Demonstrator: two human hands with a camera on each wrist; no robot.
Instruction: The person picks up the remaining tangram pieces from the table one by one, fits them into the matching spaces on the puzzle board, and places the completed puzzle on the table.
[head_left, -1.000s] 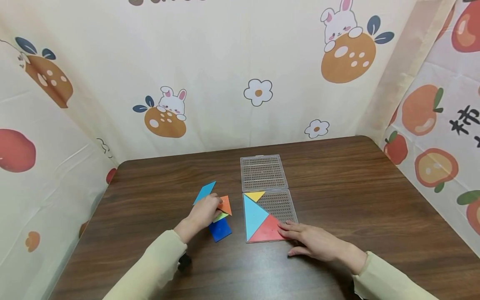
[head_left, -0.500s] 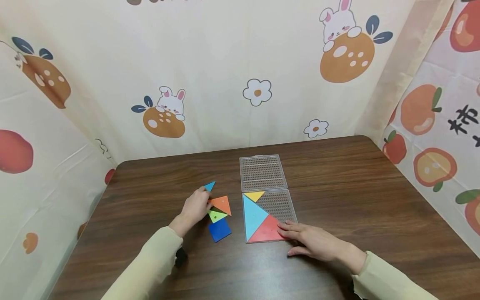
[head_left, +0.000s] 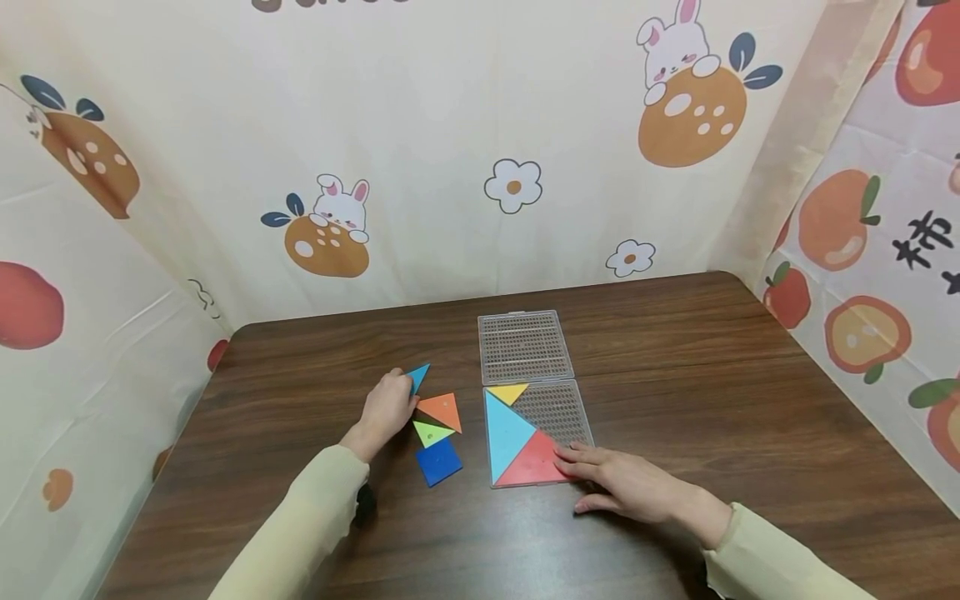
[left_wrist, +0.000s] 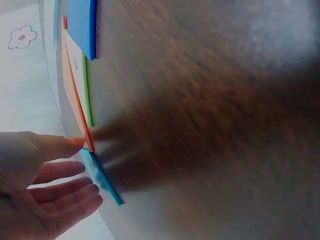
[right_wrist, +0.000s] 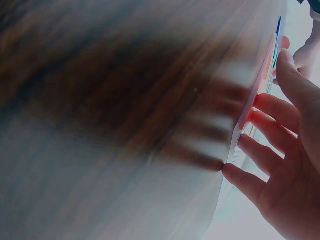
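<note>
My left hand (head_left: 384,408) reaches over a light-blue parallelogram tangram piece (head_left: 420,377), covering part of it. In the left wrist view, the fingers lie loosely extended over that piece, and the thumb is by the tip of the orange triangle (left_wrist: 75,102). A lime triangle (head_left: 431,433) and a dark-blue square (head_left: 440,463) lie nearer the person. My right hand (head_left: 626,482) rests with spread fingers at the right side of the red triangle (head_left: 528,463) and the edge of the clear tray (head_left: 558,412). A large light-blue triangle (head_left: 507,433) and a yellow triangle (head_left: 507,393) also sit in this tray.
A clear gridded lid (head_left: 525,346) lies flat behind the tray, joined along its edge. The brown wooden table (head_left: 660,350) meets a printed curtain (head_left: 435,125) at the back, with curtains at both sides too.
My left hand has moved left and slightly back, off the orange and lime triangles and onto the light-blue parallelogram. The right hand has stayed at the tray.
</note>
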